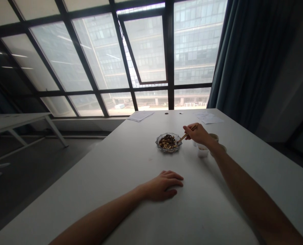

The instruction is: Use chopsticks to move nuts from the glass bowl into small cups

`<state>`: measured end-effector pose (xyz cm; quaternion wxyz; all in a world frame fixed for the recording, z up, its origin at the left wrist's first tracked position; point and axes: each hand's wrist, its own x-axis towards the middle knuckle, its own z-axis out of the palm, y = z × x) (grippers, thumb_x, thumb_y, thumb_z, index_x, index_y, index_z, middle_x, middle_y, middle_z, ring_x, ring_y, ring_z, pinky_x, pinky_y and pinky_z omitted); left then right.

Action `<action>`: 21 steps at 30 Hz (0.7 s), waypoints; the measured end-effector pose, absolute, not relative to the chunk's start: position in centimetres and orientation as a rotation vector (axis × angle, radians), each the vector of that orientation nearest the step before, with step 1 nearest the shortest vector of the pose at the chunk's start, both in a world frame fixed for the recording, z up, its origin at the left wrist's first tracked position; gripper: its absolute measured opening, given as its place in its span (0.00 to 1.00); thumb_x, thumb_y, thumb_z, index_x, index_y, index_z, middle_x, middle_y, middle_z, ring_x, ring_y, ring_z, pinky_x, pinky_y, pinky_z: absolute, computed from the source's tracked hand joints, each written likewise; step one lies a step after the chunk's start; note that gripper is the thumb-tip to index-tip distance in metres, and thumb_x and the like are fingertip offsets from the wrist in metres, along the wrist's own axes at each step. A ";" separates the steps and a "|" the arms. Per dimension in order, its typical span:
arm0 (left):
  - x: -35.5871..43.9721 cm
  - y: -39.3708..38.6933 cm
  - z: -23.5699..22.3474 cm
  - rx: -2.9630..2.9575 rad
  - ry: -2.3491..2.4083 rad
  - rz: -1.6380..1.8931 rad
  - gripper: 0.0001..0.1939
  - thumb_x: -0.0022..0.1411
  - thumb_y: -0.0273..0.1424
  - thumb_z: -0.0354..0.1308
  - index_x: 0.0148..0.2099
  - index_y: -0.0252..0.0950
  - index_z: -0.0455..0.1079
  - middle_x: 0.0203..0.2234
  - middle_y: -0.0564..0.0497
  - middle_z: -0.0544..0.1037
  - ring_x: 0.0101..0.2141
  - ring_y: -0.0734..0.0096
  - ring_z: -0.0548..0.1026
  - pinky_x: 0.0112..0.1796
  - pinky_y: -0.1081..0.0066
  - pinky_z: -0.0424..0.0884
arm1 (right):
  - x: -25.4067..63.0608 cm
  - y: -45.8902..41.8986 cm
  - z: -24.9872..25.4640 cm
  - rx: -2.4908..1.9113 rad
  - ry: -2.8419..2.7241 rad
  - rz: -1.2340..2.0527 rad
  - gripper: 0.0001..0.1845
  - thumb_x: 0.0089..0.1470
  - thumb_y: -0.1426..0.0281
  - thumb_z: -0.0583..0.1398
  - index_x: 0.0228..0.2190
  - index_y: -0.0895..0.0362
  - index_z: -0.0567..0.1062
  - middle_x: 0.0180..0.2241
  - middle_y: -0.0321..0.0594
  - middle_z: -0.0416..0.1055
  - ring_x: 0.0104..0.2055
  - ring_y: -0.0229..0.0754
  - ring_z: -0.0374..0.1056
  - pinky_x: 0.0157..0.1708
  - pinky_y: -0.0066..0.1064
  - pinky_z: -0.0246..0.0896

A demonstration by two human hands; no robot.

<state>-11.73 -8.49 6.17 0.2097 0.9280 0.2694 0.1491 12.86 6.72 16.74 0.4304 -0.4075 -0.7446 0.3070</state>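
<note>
Chopsticks (186,135) are gripped in the curled right hand (198,134), slanted presumably so mixed pieces (168,142) in the glass bowl (164,150) on the table (138,160) can be reached. A cup (202,153) is placed nearby. The left hand (164,185) is rested palm-down, empty, fingers loosely spread.

Looks like an office: long white desk (131,160), white table (18,119) at left, loose papers (140,116), black-framed windows (146,51) facing a multi-storey building (197,44), blue curtain (248,58) at right.

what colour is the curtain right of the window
The curtain is dark blue, as seen best in the head view.
</note>
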 end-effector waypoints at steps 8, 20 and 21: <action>-11.7 -8.6 6.1 2.577 0.754 0.417 0.20 0.69 0.34 0.58 0.62 0.45 0.69 0.62 0.46 0.72 0.61 0.53 0.69 0.62 0.55 0.59 | 11.7 7.9 14.6 -1.086 -1.672 0.856 0.28 0.56 0.47 0.64 0.22 0.58 0.75 0.20 0.50 0.77 0.23 0.50 0.79 0.23 0.32 0.75; -11.7 -8.6 6.1 2.590 0.756 0.426 0.19 0.69 0.34 0.58 0.61 0.46 0.70 0.61 0.46 0.72 0.61 0.54 0.69 0.62 0.56 0.59 | 10.4 6.7 14.2 -1.154 -1.918 0.429 0.27 0.64 0.53 0.58 0.18 0.53 0.74 0.18 0.44 0.75 0.22 0.46 0.74 0.25 0.32 0.65; -11.7 -8.6 6.2 2.592 0.755 0.427 0.19 0.69 0.33 0.58 0.61 0.46 0.70 0.61 0.47 0.72 0.61 0.54 0.69 0.62 0.56 0.59 | 10.4 6.7 14.2 -1.160 -1.925 0.389 0.27 0.65 0.53 0.57 0.18 0.53 0.73 0.17 0.43 0.74 0.21 0.45 0.73 0.25 0.32 0.64</action>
